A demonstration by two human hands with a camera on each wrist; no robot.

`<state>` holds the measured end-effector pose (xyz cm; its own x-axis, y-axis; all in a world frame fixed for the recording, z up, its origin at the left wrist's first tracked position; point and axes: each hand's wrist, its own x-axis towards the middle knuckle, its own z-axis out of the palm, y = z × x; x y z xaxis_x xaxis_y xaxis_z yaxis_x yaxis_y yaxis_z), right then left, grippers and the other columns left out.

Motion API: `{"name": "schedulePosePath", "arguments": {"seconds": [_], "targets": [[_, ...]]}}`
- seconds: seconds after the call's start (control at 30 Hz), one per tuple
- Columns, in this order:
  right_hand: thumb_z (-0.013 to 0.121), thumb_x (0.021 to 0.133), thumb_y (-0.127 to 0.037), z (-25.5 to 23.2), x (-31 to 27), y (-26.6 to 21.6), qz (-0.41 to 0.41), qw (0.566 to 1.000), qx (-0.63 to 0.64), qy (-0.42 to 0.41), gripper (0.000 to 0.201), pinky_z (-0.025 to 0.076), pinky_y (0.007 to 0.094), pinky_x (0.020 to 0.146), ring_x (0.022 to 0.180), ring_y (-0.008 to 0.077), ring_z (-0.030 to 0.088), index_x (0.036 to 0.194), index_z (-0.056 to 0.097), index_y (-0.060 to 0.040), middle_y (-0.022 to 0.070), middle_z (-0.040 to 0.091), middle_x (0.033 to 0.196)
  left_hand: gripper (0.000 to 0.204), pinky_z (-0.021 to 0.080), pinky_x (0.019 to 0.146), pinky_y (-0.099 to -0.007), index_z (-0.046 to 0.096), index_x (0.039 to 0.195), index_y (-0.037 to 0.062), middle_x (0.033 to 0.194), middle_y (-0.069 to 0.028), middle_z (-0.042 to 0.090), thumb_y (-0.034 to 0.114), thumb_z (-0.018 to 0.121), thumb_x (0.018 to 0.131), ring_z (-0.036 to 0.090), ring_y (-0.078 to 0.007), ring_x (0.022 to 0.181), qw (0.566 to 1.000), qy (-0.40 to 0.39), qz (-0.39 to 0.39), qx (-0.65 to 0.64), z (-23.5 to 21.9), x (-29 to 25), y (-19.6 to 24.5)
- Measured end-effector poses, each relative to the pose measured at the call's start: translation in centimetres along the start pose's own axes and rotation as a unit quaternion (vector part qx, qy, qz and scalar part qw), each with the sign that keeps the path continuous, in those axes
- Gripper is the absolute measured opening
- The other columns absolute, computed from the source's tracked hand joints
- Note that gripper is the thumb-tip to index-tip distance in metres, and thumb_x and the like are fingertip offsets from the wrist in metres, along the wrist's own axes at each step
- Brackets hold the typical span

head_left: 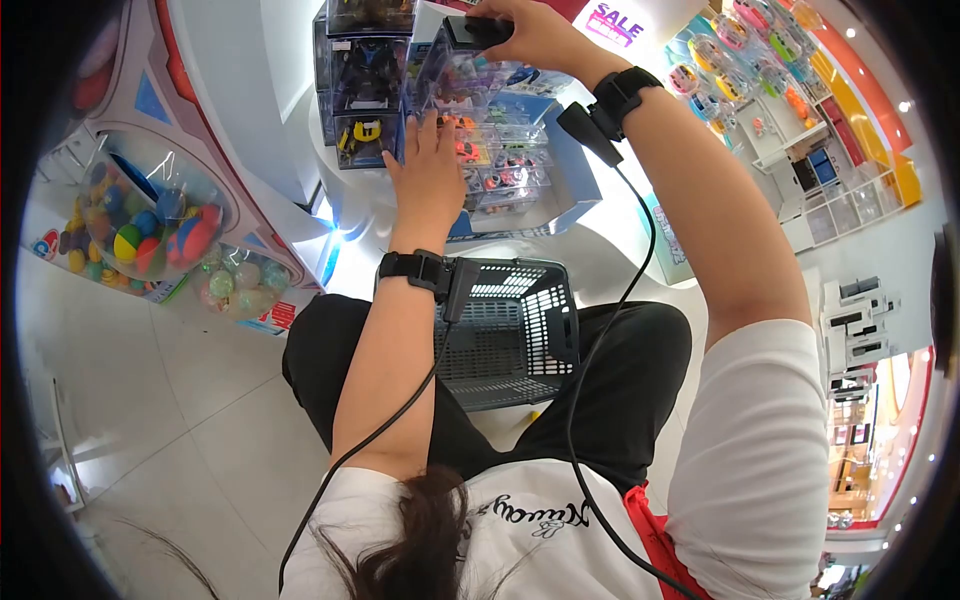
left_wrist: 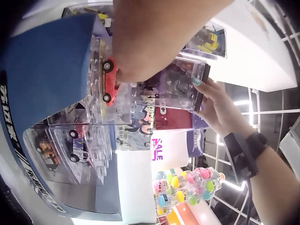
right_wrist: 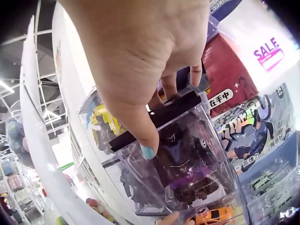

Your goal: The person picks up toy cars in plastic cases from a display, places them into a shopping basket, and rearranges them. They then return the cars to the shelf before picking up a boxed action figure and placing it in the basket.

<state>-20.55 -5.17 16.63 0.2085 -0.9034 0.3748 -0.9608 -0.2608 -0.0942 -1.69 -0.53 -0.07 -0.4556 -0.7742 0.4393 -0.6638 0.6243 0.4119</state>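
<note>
While the person crouches before a toy display, both hands are up at the clear boxes on it.

Right hand: the right hand (head_left: pixel 540 35) is raised at the far end of the scene and grips a clear toy box (right_wrist: pixel 187 159) by its black top edge; the thumb presses on one face and the fingers (right_wrist: pixel 194 75) curl over the far side, pinching the box between them.

Toy box: it is held tilted above the stack of small car boxes (head_left: pixel 500 165), with a dark purple figure inside; it stands near the middle far part of the scene, just right of the larger dark boxes (head_left: pixel 365 75).

Left hand: the left hand (head_left: pixel 430 180) lies flat against the stack of small car boxes, fingers straight and close together, touching their clear fronts; a red toy car (left_wrist: pixel 108 79) sits in the box just beside the palm.

Basket: a dark plastic basket (head_left: pixel 520 340) rests near the person's knees, below both hands.

Left side: clear tubs of coloured balls (head_left: pixel 150 225) stand on the floor.

Far right: a "SALE" sign (head_left: pixel 615 22) stands beyond the held box.
</note>
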Motion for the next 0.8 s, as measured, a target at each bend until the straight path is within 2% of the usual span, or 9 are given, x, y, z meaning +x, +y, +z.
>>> {"name": "schedulePosePath", "arguments": {"seconds": [0.13,0.23,0.33,0.43,0.47,0.57,0.6,0.73,0.8], "targets": [[0.078,0.071,-0.029,0.2,-0.1,0.8,-0.049,0.998,-0.02,0.038,0.055,0.049,0.0344,0.088,0.096,0.0238,0.065,0.12,0.06,-0.0131,0.0094,0.067,0.111,0.054,0.025,0.104,-0.0698,0.041,0.139,0.0114,0.15,-0.0072,0.029,0.018,0.058,0.089,0.023,-0.033,0.141,1.0,0.004,-0.002,-0.023,0.2,0.0,0.0],[0.077,0.069,-0.019,-5.8,-1.2,-2.7,0.052,0.987,0.15,0.011,0.052,0.05,0.0371,0.085,0.096,0.0291,0.064,0.115,0.061,-0.0023,0.0169,0.067,0.105,0.064,0.026,0.106,-0.0663,0.035,0.143,0.0101,0.152,-0.0141,0.025,0.022,0.062,0.087,0.023,-0.0371,0.141,0.998,0.01,-0.03,-0.054,-0.4,0.0,0.5],[0.079,0.071,-0.02,-8.1,-3.9,-0.9,0.126,0.978,0.139,0.089,0.053,0.049,0.0344,0.087,0.099,0.0258,0.063,0.118,0.06,-0.0022,0.017,0.066,0.108,0.081,0.029,0.109,-0.0548,0.026,0.145,0.0033,0.149,-0.0272,0.023,0.029,0.068,0.081,0.023,-0.0395,0.14,0.964,0.069,-0.112,-0.233,-0.4,0.1,0.0],[0.077,0.076,-0.028,-10.7,-9.1,0.3,0.179,0.945,0.212,0.173,0.053,0.049,0.0344,0.089,0.1,0.0256,0.062,0.12,0.06,-0.005,0.0159,0.066,0.109,0.099,0.031,0.11,-0.0423,0.016,0.147,-0.0043,0.142,-0.037,0.028,0.031,0.073,0.074,0.03,-0.0392,0.137,0.898,-0.097,-0.193,-0.384,2.3,1.0,-3.9],[0.078,0.074,-0.027,-10.2,-11.5,2.4,0.172,0.948,0.157,0.218,0.053,0.049,0.0325,0.087,0.098,0.0224,0.063,0.119,0.06,-0.0046,0.0142,0.066,0.108,0.103,0.043,0.099,-0.0395,0.006,0.147,-0.0081,0.135,-0.0383,0.037,0.027,0.07,0.073,0.045,-0.0374,0.127,0.836,-0.188,-0.238,-0.456,-2.0,0.6,-2.6],[0.078,0.074,-0.021,-9.8,-18.7,3.9,0.198,0.917,0.105,0.329,0.05,0.048,0.028,0.083,0.093,0.0161,0.063,0.113,0.059,0.0035,0.0133,0.066,0.103,0.095,0.053,0.08,-0.0408,0.01,0.146,-0.0099,0.13,-0.0351,0.044,0.022,0.066,0.075,0.056,-0.0343,0.115,0.832,-0.355,-0.186,-0.383,-2.3,1.0,-4.6],[0.078,0.074,-0.018,-9.9,-21.1,3.0,0.224,0.903,0.107,0.35,0.048,0.048,0.028,0.084,0.093,0.0163,0.062,0.112,0.059,0.0043,0.0121,0.066,0.102,0.077,0.056,0.066,-0.0409,0.024,0.14,-0.0059,0.126,-0.0281,0.05,0.016,0.06,0.077,0.06,-0.0316,0.106,0.855,-0.338,-0.203,-0.336,-1.3,0.5,-4.6],[0.075,0.075,-0.011,-8.6,-30.4,0.5,0.311,0.867,0.12,0.369,0.042,0.045,0.029,0.088,0.096,0.0165,0.059,0.111,0.059,0.0043,0.0109,0.064,0.104,0.076,0.059,0.066,-0.0432,0.022,0.147,0.0092,0.126,-0.0176,0.053,0.007,0.054,0.079,0.062,-0.0308,0.096,0.836,-0.288,-0.228,-0.408,-2.7,-0.6,-3.4],[0.074,0.075,-0.009,-6.8,-34.9,0.4,0.352,0.861,0.114,0.349,0.042,0.044,0.0299,0.089,0.098,0.0169,0.057,0.113,0.059,0.0032,0.0106,0.062,0.105,0.074,0.059,0.066,-0.0423,0.024,0.147,0.0098,0.126,-0.0176,0.053,0.006,0.053,0.079,0.062,-0.0295,0.095,0.836,-0.278,-0.229,-0.414,-2.0,-0.8,-4.1]]}}
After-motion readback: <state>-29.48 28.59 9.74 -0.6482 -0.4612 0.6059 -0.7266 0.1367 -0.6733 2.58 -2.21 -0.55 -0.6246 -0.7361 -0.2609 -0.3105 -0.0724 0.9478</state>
